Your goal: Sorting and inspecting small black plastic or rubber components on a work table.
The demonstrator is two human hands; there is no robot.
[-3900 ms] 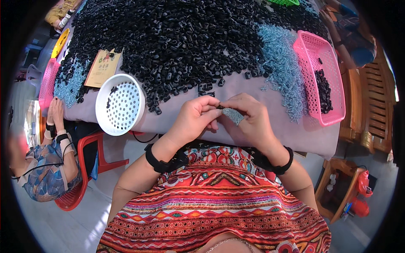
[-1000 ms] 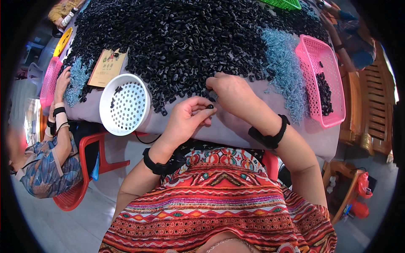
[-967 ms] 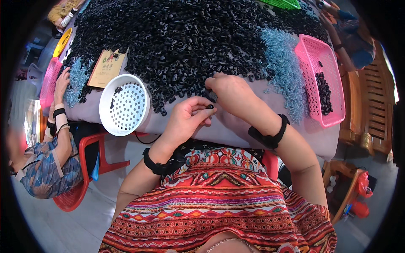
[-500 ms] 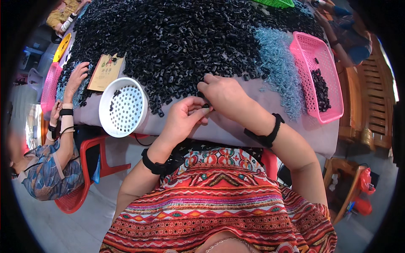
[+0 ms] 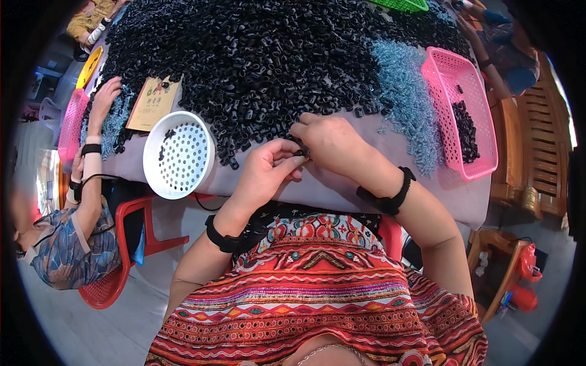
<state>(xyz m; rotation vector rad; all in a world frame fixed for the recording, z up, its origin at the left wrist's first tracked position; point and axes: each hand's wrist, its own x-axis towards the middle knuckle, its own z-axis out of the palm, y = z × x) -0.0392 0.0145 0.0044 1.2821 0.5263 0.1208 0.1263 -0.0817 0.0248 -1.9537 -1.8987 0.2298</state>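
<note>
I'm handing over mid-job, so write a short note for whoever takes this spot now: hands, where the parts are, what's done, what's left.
Left hand and right hand meet at the table edge, pinching one small black part between their fingertips.
The big heap of black parts lies just beyond, blue springs to its right.
Done: a few black pieces in the white perforated bowl, more in the pink basket.
Left: nearly the whole heap.
</note>
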